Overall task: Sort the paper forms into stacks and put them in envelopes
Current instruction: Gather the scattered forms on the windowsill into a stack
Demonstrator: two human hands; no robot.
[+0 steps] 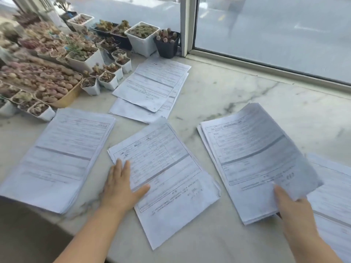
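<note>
Paper forms: white, faint bluish cast, black ruled tables, fine black print, 1 grey band across each sheet. Counter: pale cream marble, grey veining. Square pots: white. 1 pot: black, held pinkish cacti. Succulents: dusty pink, mauve, dull green. Tray: tan. Window frame: off-white. Window glass: pale grey-blue haze. Lower left corner: dark brown.

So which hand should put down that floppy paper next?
The right hand, probably: it already pinches the lifted sheet over the right stack. The left hand lies flat on the middle stack.
</note>
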